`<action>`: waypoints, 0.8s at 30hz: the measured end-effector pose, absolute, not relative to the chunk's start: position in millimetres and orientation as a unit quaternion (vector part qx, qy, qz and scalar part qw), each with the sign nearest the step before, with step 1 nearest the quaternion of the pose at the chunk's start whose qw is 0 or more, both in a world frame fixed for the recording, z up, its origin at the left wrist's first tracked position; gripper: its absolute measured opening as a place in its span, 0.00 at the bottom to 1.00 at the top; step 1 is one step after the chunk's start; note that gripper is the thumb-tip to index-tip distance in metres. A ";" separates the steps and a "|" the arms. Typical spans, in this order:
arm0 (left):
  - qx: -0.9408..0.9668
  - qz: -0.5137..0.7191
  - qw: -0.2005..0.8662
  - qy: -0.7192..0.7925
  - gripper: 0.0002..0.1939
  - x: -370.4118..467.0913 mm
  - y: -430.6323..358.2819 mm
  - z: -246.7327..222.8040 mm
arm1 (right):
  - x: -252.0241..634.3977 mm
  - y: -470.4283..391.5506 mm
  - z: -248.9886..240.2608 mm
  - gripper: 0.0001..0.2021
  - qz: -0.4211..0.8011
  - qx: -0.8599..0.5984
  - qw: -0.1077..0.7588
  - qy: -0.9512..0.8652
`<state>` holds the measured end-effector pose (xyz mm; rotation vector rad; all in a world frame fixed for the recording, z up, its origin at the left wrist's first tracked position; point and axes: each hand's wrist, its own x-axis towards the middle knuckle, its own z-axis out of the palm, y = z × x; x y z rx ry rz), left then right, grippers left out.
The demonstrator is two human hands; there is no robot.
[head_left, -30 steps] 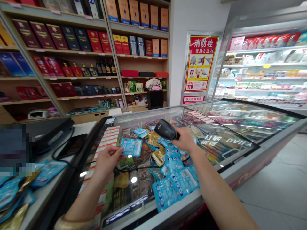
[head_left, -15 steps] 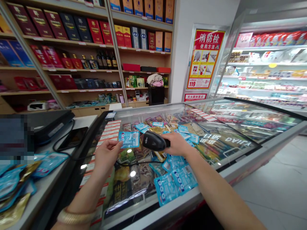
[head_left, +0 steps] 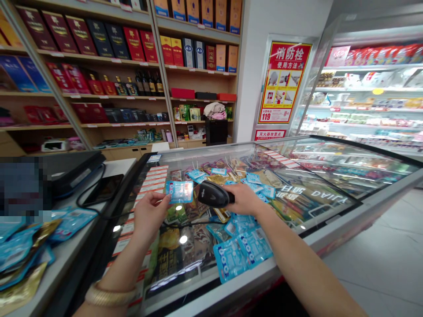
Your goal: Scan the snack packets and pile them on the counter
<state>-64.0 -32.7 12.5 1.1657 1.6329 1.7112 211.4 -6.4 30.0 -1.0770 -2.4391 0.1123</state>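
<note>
Between the thumb and fingers of my left hand (head_left: 153, 211) is the edge of a small blue packet (head_left: 181, 192), its printed label facing up. My right hand (head_left: 244, 199) wraps round the handle of a black barcode scanner (head_left: 213, 194), whose head points left at the packet from a short gap. Both hands are above the glass lid of a chest freezer (head_left: 191, 275). More blue packets (head_left: 231, 259) lie on the glass below my right hand, and others (head_left: 261, 189) lie beyond it among gold ones.
Left of the freezer, a counter (head_left: 74, 259) bears a pile of blue and gold packets (head_left: 23, 251), a dark phone (head_left: 104, 189) and a black machine with a cable. Shelves of boxed bottles (head_left: 132, 44) line the back wall. A lit display fridge (head_left: 373, 92) stands at the right.
The blue packet in my left hand has tilted slightly, and its label shows more plainly. The scanner stays pointed at it. The whole view has shifted a little.
</note>
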 end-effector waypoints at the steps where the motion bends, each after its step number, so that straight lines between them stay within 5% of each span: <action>1: 0.425 0.630 0.267 0.592 0.15 -64.4 -32.1 12.1 | 211.2 -6.6 30.0 0.12 0.041 -0.394 0.233 -0.888; 14: 0.368 0.699 0.278 0.547 0.19 -78.5 -41.2 30.1 | 224.9 4.0 16.8 0.16 0.056 -0.376 0.324 -0.866; 24: 0.244 0.709 0.106 0.653 0.10 -222.6 -132.2 76.0 | 230.3 7.9 10.1 0.15 0.037 -0.400 0.312 -0.861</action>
